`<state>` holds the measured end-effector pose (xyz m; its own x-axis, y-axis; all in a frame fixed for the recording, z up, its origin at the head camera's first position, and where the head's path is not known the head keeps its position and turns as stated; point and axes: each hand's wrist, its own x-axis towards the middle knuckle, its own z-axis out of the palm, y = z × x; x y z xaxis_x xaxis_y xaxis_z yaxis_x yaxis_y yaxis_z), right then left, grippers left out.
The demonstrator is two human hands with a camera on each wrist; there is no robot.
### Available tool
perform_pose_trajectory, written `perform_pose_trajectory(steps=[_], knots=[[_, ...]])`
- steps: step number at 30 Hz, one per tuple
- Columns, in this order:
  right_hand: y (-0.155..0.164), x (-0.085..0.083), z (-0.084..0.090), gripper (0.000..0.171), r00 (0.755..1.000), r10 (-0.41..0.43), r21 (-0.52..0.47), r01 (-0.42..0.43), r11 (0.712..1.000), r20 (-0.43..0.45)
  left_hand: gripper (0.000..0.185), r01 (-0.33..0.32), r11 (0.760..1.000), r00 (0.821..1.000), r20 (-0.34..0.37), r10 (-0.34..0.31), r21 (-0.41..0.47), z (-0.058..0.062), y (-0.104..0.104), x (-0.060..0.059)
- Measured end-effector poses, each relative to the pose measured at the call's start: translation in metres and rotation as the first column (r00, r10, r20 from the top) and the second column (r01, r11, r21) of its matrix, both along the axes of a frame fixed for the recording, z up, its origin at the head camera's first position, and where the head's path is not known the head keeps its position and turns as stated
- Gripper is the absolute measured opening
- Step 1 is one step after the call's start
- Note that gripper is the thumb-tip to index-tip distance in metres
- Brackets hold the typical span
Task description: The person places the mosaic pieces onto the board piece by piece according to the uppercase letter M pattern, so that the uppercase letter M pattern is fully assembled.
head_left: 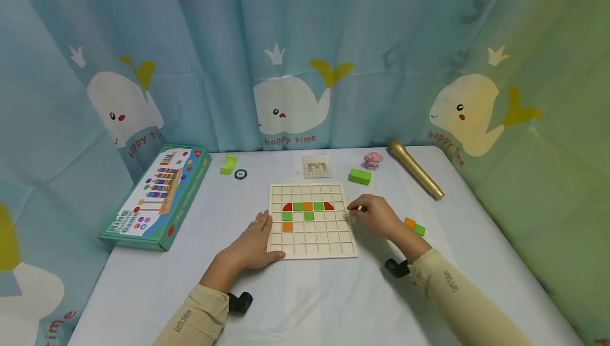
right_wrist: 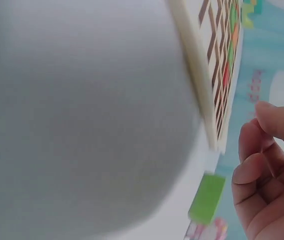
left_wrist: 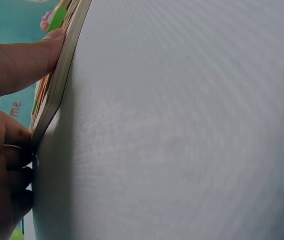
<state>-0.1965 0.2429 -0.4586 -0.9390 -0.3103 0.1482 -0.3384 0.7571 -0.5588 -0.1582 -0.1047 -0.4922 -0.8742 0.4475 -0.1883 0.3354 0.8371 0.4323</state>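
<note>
At the centre of the bench, a wooden grid board lies flat; the left hand rests against its left edge, fingers straight and relaxed. Just off its right edge, the right hand pinches a small white piece.

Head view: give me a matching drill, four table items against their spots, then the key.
Items:
1. gold microphone
2. game box
3. grid board
4. loose orange and green blocks

Spots:
A. between the two hands
B. left edge of the table
C. far right, near the curtain
D. just right of the right hand

Pairs: 1-C, 2-B, 3-A, 4-D
</note>
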Motion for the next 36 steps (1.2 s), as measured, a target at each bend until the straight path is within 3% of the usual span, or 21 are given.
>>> perform_pose_trajectory(steps=[9, 20, 36], knots=[[0.039, 0.011, 0.006, 0.011, 0.995, -0.104, 0.043, 0.103, 0.994, 0.006, 0.104, 0.004, 1.000, 1.000, -0.006, -0.004, -0.002, -0.001, -0.002, -0.001], [0.091, 0.030, 0.010, 0.014, 0.987, -0.157, 0.058, 0.158, 0.986, -0.019, 0.105, 0.004, 1.000, 1.000, 0.007, -0.004, -0.017, -0.001, 0.000, 0.000], [0.128, 0.050, 0.005, 0.028, 0.968, -0.238, 0.088, 0.231, 0.969, 0.076, 0.104, 0.011, 1.000, 1.000, -0.001, -0.011, -0.017, -0.001, -0.001, 0.000]])
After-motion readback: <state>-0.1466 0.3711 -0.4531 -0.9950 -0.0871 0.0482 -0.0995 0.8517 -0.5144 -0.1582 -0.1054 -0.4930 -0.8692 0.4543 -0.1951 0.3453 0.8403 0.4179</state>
